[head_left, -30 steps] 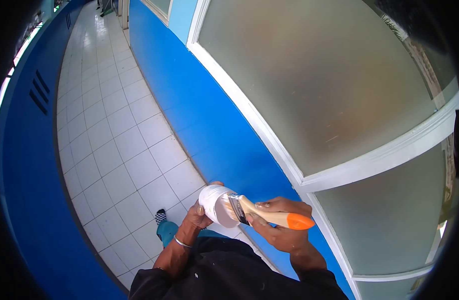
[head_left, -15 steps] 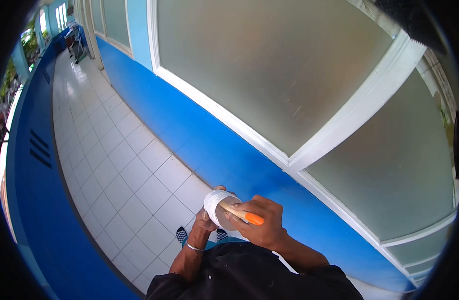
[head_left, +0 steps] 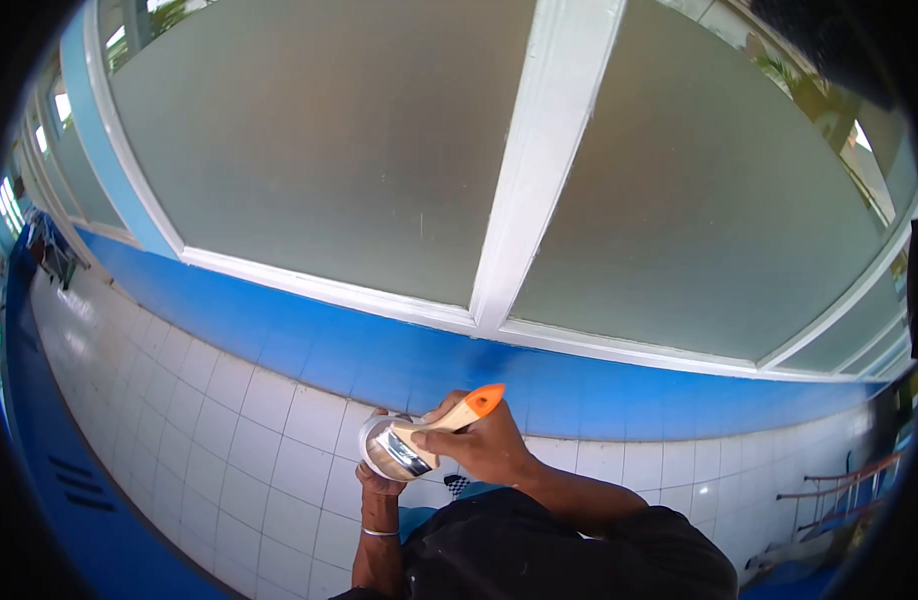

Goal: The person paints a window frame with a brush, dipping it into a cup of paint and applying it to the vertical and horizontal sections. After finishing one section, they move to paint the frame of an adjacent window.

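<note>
Low in the middle of the head view, my left hand [head_left: 381,480] is wrapped round a white tub [head_left: 368,437], its mouth tipped toward me. My right hand [head_left: 479,440] grips a paintbrush [head_left: 459,415] by its wooden handle, which ends in an orange tip. The brush's metal band lies across the tub's mouth. Its bristles point into the tub and are mostly hidden. Ahead of both hands stands a blue wall [head_left: 379,350] below a white window frame [head_left: 494,250] with frosted panes.
White floor tiles [head_left: 249,450] run along the wall. A low blue wall [head_left: 89,510] borders the walkway at left. At lower right are reddish rails [head_left: 849,480], and a dark cluttered stand [head_left: 54,250] is at far left.
My view has turned right, so the window frame now stands nearly upright ahead. The brush has tilted up out of the tub, showing its metal band. Both hands keep their hold.
</note>
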A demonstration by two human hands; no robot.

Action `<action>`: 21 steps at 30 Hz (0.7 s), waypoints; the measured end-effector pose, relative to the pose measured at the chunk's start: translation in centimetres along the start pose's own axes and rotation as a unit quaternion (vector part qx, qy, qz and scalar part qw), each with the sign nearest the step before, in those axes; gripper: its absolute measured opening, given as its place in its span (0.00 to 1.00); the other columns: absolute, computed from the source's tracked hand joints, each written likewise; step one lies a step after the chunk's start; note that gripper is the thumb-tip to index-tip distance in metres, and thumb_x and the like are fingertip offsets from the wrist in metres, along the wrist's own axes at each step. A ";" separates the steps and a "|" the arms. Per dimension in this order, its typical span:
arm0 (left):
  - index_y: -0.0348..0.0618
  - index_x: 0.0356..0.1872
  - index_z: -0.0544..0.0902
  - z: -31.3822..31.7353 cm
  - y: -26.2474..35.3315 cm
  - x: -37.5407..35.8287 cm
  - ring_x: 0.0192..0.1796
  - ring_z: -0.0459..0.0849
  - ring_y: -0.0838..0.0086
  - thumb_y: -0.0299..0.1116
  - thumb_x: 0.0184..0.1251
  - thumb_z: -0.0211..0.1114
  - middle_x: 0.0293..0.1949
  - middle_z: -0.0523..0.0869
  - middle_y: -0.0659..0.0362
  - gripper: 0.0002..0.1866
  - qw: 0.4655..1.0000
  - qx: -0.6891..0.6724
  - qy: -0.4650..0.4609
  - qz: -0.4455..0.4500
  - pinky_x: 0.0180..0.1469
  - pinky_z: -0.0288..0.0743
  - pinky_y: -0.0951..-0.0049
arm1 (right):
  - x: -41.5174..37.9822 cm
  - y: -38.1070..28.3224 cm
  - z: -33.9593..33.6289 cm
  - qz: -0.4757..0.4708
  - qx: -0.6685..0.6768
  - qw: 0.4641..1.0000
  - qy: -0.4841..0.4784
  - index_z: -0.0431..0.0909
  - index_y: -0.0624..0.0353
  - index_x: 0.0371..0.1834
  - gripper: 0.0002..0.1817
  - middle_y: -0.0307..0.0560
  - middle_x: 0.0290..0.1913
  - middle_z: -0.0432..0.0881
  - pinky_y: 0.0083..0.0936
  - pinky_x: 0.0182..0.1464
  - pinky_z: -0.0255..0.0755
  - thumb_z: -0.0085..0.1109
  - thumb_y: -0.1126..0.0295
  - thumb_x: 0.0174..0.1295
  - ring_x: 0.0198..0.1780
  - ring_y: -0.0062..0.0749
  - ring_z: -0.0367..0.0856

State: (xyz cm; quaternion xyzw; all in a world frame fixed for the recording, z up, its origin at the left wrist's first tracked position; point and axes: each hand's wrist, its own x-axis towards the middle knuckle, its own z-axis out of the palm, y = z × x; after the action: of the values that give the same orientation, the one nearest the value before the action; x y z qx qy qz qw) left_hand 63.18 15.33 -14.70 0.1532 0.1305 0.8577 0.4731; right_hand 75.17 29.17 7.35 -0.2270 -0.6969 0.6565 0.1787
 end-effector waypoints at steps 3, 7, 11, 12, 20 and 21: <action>0.53 0.77 0.63 -1.3 -0.2 0.4 0.72 0.73 0.56 0.66 0.47 0.78 0.72 0.73 0.54 0.57 1.000 0.013 0.004 0.000 0.72 0.70 0.47 | 0.9 1.6 -0.5 0.032 0.110 0.993 0.043 0.82 0.69 0.39 0.14 0.48 0.33 0.86 0.23 0.34 0.79 0.77 0.73 0.56 0.34 0.25 0.85; 0.53 0.76 0.64 -1.8 0.5 0.7 0.74 0.70 0.56 0.67 0.48 0.77 0.73 0.71 0.54 0.55 0.999 0.002 0.016 -0.036 0.74 0.68 0.47 | 1.0 1.9 -0.3 0.070 0.149 0.980 0.110 0.80 0.69 0.39 0.15 0.52 0.34 0.85 0.25 0.34 0.81 0.77 0.74 0.56 0.34 0.30 0.86; 0.52 0.75 0.65 -7.7 2.4 1.0 0.74 0.71 0.56 0.68 0.49 0.76 0.73 0.71 0.54 0.55 0.995 -0.027 0.026 -0.097 0.75 0.66 0.48 | 2.0 4.1 3.4 0.079 0.176 0.963 0.186 0.77 0.66 0.38 0.14 0.53 0.34 0.85 0.26 0.35 0.83 0.76 0.77 0.56 0.34 0.31 0.87; 0.52 0.75 0.65 -8.5 3.1 1.6 0.74 0.71 0.56 0.68 0.49 0.75 0.73 0.71 0.54 0.55 0.993 -0.030 0.024 -0.108 0.75 0.67 0.48 | 2.0 5.4 4.2 0.072 0.184 0.959 0.201 0.76 0.66 0.37 0.14 0.53 0.34 0.85 0.26 0.35 0.83 0.75 0.77 0.56 0.34 0.32 0.87; 0.46 0.77 0.61 -15.6 6.7 6.9 0.73 0.71 0.53 0.71 0.54 0.71 0.74 0.69 0.48 0.56 0.993 -0.044 0.014 -0.109 0.72 0.69 0.45 | 7.5 18.9 9.9 -0.107 0.313 0.892 0.308 0.73 0.66 0.44 0.16 0.56 0.38 0.84 0.31 0.37 0.85 0.71 0.82 0.58 0.35 0.41 0.88; 0.46 0.77 0.60 -16.2 6.8 7.6 0.74 0.71 0.53 0.71 0.55 0.69 0.74 0.68 0.48 0.56 0.993 -0.050 0.014 -0.106 0.73 0.69 0.45 | 8.6 20.7 10.1 -0.136 0.270 0.894 0.331 0.73 0.66 0.43 0.17 0.57 0.38 0.84 0.30 0.37 0.84 0.73 0.82 0.56 0.35 0.38 0.87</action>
State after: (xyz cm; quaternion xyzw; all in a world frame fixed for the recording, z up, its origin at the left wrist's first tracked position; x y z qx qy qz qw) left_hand 47.79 17.02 -26.02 0.1031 0.1095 0.8103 0.5663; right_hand 64.22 26.21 -14.41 -0.2769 -0.4174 0.6755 0.5412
